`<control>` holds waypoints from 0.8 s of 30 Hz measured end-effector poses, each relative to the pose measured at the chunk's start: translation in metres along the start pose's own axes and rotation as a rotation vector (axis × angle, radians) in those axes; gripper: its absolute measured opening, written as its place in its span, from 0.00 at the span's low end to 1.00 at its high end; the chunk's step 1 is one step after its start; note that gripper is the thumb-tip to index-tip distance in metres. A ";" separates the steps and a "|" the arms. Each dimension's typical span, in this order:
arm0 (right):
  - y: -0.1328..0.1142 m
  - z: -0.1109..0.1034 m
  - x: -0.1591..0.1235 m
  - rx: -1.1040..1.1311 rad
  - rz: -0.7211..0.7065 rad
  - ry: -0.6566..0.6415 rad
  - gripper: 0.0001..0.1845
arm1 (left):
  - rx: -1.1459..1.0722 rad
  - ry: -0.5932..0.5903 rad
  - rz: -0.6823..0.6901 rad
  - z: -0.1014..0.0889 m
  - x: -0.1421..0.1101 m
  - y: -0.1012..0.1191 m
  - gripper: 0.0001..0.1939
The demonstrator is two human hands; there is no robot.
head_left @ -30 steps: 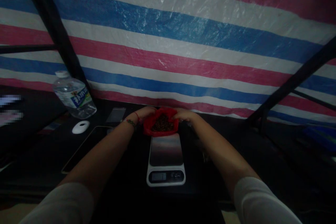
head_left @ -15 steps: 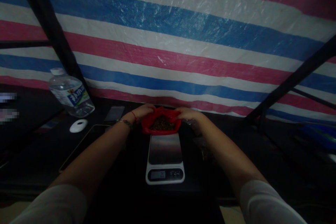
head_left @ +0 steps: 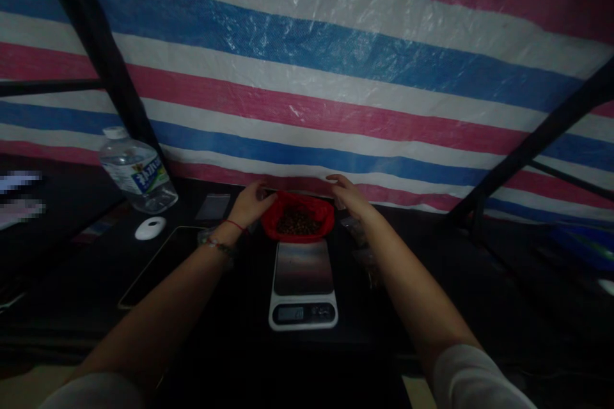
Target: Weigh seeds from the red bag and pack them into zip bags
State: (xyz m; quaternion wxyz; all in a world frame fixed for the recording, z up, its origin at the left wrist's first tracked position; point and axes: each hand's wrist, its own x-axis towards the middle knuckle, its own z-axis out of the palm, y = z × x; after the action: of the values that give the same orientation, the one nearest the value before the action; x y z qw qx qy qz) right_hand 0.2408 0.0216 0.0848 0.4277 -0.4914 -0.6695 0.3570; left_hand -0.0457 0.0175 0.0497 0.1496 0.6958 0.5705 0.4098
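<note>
Striped tarp [head_left: 307, 96] far | left hand [head_left: 252, 201]: thumb parted from fingers, left of red bag [head_left: 327, 218], contact unclear | right hand [head_left: 350, 197]: spread, just off | best keep mouth wide

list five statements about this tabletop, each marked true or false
1. The red bag holds small brown pieces. True.
2. The clear bottle is left of the scale. True.
3. The display is at the scale's far end. False: it is at the near end.
4. The right hand grips the clear bottle. False: it is open beside the red bag.
5. The red string is on the right wrist. False: it is on the left wrist.
</note>
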 end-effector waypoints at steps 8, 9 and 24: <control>0.003 0.069 -0.021 -0.283 -0.111 -0.085 0.11 | 0.215 -0.081 0.357 0.013 -0.034 0.015 0.17; 0.005 0.074 -0.021 -0.380 -0.195 -0.085 0.12 | 0.237 -0.136 0.382 0.015 -0.036 0.016 0.16; 0.036 0.068 -0.046 -0.397 -0.210 -0.059 0.28 | 0.190 -0.297 0.414 0.014 -0.033 0.044 0.18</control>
State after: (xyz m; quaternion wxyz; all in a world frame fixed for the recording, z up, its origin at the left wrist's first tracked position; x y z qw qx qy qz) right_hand 0.1975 -0.0172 0.0161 0.3377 -0.4829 -0.7862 0.1862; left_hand -0.0058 -0.0227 0.0572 0.0787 0.8611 0.4238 0.2696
